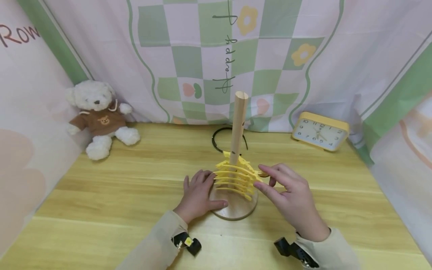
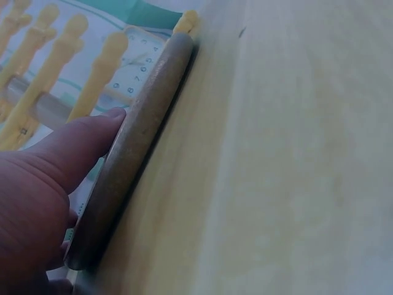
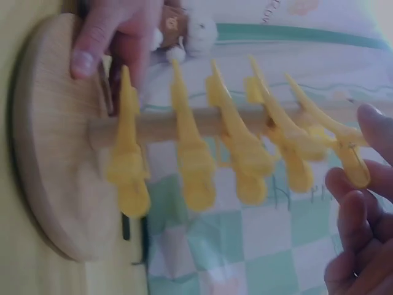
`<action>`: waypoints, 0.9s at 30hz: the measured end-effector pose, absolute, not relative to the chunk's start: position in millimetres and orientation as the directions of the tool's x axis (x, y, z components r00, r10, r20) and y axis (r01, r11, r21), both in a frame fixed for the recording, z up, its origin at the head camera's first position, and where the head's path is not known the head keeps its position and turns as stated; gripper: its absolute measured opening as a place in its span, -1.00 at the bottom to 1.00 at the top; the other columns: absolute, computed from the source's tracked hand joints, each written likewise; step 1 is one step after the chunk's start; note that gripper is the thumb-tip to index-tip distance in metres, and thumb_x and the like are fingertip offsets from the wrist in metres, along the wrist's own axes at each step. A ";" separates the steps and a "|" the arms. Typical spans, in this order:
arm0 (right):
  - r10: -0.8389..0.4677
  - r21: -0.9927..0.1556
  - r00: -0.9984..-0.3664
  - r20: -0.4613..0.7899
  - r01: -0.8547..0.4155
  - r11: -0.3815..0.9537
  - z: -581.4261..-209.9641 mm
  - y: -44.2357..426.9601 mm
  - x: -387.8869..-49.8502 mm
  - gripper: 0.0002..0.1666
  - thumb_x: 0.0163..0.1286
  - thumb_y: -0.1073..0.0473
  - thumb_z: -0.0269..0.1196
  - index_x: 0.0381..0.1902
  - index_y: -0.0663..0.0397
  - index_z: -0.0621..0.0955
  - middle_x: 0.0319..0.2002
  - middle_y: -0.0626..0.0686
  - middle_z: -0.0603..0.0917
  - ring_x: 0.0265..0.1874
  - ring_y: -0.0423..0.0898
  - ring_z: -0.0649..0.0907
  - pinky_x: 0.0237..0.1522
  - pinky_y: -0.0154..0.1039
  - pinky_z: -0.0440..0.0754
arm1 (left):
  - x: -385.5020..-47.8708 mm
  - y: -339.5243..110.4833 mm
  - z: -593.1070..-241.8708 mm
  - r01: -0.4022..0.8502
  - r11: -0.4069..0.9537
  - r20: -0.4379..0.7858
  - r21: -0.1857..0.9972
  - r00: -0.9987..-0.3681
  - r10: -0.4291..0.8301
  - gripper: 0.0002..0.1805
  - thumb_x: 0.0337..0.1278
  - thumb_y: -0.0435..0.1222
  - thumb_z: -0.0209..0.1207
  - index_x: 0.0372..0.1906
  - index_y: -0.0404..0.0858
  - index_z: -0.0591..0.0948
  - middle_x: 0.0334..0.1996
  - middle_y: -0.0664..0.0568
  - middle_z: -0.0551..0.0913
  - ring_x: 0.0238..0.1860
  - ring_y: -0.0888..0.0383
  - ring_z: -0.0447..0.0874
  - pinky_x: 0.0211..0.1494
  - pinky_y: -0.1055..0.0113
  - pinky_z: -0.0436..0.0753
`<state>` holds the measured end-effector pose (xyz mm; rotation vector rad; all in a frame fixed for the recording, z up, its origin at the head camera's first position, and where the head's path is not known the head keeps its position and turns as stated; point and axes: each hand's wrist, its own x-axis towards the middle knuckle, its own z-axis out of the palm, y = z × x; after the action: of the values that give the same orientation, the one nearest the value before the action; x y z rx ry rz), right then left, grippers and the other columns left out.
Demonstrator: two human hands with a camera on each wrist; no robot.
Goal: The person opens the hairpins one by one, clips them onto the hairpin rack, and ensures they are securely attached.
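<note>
A light wooden post [image 1: 238, 123] stands upright on a round wooden base [image 1: 234, 213]. Several curved yellow plastic pieces [image 1: 236, 180] are stacked along its lower part; in the right wrist view they show pointed ends and rounded knobs. My right hand [image 1: 293, 197] pinches the knobbed end of the topmost yellow piece [image 3: 353, 163] between thumb and fingers. At the base's left side, my left hand [image 1: 199, 197] rests with its fingers spread and its thumb [image 2: 92, 138] touching the base. The pieces partly hide the left fingertips.
A thin black cord or loop [image 1: 216, 137] lies on the wooden table [image 1: 101, 210] behind the post. At the back left sits a white teddy bear [image 1: 101, 120] in a brown top. A yellow clock [image 1: 320, 131] leans near the patterned curtain [image 1: 216, 60] at the back right.
</note>
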<state>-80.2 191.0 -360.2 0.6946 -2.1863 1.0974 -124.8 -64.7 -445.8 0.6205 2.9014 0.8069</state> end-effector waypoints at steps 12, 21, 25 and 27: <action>-0.088 -0.547 -0.699 0.710 -0.626 0.556 -368.6 177.6 -83.5 -0.40 -0.07 0.41 0.56 0.03 0.16 0.74 -0.29 -0.05 0.72 -0.47 -0.27 0.48 -0.66 -0.50 0.23 | -124.1 -64.7 -442.7 0.368 0.773 0.045 0.517 -0.913 0.404 0.03 -0.04 0.29 0.36 0.48 -0.17 0.34 0.41 -0.08 0.31 0.50 -0.18 0.09 0.42 -0.46 -0.18; -0.071 -0.601 -0.745 0.664 -0.588 0.542 -361.5 174.3 -82.2 -0.47 0.01 0.38 0.54 0.02 0.13 0.75 -0.32 -0.05 0.71 -0.46 -0.29 0.48 -0.71 -0.47 0.21 | -123.2 -64.5 -443.4 0.375 0.775 0.060 0.509 -0.913 0.403 0.03 -0.04 0.29 0.36 0.47 -0.17 0.35 0.40 -0.08 0.32 0.49 -0.17 0.11 0.41 -0.47 -0.17; -0.061 -0.612 -0.750 0.659 -0.582 0.535 -363.1 173.3 -83.6 -0.46 -0.01 0.39 0.55 0.01 0.11 0.76 -0.32 -0.06 0.72 -0.47 -0.28 0.49 -0.72 -0.48 0.20 | -122.7 -64.3 -442.8 0.378 0.770 0.069 0.514 -0.913 0.403 0.02 -0.04 0.28 0.37 0.47 -0.17 0.36 0.39 -0.08 0.33 0.48 -0.18 0.14 0.41 -0.47 -0.17; -0.052 -0.608 -0.744 0.666 -0.581 0.541 -364.0 173.8 -83.7 -0.45 -0.03 0.40 0.55 0.00 0.11 0.76 -0.34 -0.07 0.72 -0.47 -0.28 0.50 -0.73 -0.49 0.18 | -122.4 -64.1 -442.5 0.380 0.766 0.071 0.519 -0.912 0.404 0.02 -0.04 0.27 0.37 0.47 -0.17 0.36 0.39 -0.08 0.33 0.47 -0.18 0.14 0.41 -0.47 -0.17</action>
<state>-83.7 173.8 -364.0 0.5099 -2.1869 1.1638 -122.4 -64.1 -442.5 0.6459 2.9099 0.8406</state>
